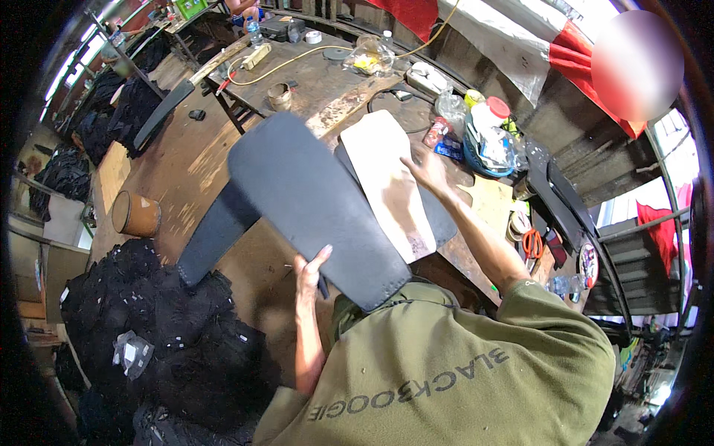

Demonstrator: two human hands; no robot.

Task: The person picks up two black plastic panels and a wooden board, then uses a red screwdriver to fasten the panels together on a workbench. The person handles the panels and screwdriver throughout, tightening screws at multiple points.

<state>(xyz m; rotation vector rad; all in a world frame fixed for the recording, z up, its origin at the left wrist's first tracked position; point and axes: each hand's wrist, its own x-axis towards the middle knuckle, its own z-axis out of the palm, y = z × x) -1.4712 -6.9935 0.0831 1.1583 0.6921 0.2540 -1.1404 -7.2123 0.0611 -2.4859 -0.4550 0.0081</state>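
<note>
A long dark grey, board-like panel [312, 201] with a rounded far end slants in front of me. My left hand [309, 275] pinches its near left edge, thumb on top and the other fingers mostly hidden below. A short dark stick-like piece [323, 288] shows beside that thumb; its kind is unclear. To the right lies a cream panel [387, 178] of similar long shape, its near end close to the grey one. My right hand [428, 172] grips its right edge. Another dark panel [440, 217] shows partly beneath the cream one.
A dark curved piece [216, 230] sticks out under the grey panel. Black cloth pieces [156, 320] heap at left near a brown round container [136, 215]. A workbench [297, 67] ahead bears a tin cup [280, 97]; rightward stand a blue basket [487, 152] and orange-handled scissors [532, 244].
</note>
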